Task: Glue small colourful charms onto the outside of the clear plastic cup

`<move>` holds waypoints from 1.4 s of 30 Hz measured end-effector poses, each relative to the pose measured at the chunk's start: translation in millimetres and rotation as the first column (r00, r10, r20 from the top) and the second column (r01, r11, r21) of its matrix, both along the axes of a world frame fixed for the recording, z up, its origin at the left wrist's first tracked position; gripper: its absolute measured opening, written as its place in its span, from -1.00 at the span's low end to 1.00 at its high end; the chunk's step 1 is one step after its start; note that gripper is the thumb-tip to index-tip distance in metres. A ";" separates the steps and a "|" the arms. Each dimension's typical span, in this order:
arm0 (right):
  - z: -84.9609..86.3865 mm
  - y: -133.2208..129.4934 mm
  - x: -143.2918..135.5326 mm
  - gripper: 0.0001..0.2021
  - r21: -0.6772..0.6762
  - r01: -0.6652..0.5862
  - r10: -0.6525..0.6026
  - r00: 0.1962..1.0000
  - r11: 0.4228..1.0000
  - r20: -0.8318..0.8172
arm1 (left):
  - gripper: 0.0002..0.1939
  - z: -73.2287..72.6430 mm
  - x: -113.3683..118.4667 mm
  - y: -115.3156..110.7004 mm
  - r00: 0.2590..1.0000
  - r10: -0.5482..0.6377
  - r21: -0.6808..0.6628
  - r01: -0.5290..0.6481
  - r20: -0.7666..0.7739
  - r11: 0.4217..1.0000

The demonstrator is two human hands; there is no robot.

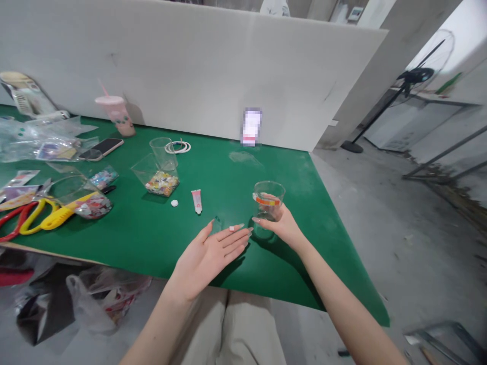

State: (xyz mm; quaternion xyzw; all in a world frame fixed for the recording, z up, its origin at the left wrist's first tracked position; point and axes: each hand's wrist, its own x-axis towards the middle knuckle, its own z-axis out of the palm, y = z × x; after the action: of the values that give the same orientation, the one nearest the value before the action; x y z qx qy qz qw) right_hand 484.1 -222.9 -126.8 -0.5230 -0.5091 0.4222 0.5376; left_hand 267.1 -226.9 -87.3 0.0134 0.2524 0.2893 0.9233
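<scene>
My right hand [283, 225] is wrapped round a clear cup [269, 195] just above the green table. Small orange, yellow and white square pieces run in a band round part of the cup. My left hand [216, 253] lies palm up with its fingers stretched out, to the left of the cup. One small white piece [232, 228] rests on its fingers. Beyond the left hand lie a small pink-and-white tube [197, 201] and a round white cap [174, 203]. A clear container [163, 183] with many mixed coloured pieces stands farther left.
Red scissors [19, 223], yellow scissors [32, 220] and a yellow-handled tool [63, 218] lie at the left. Behind them are plastic bags [23, 137], a phone [102, 149] and a pink cup [116, 114]. A lit phone [251, 126] leans on the white partition [190, 66].
</scene>
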 end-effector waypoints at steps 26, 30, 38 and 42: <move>-9.0 -6.2 -10.7 -0.32 -0.076 0.145 -0.149 0.988 0.986 -0.043 | -0.38 -3.7 0.1 8.6 0.998 0.042 0.076 -0.037 -0.054 0.996; -10.3 -8.0 -11.4 -0.36 -0.054 0.140 -0.139 0.990 0.989 0.028 | -0.38 -7.4 4.1 7.7 0.997 0.046 0.045 -0.043 -0.063 0.998; -3.8 -13.5 -11.9 -0.18 0.048 0.144 -0.152 0.942 0.988 0.299 | -0.42 -9.6 5.8 6.9 0.999 0.015 0.003 -0.015 -0.048 1.000; -5.7 -14.6 -15.2 -0.21 0.131 0.119 -0.155 0.939 0.984 0.307 | -0.47 -9.2 7.6 9.1 0.998 0.055 -0.006 -0.055 -0.026 0.998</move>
State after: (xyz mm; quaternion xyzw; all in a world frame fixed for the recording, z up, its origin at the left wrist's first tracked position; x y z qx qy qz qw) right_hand 468.8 -237.5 -132.5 -0.5875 -0.5736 0.2655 0.5053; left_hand 274.6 -217.8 -96.5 0.0074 0.2655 0.3135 0.9117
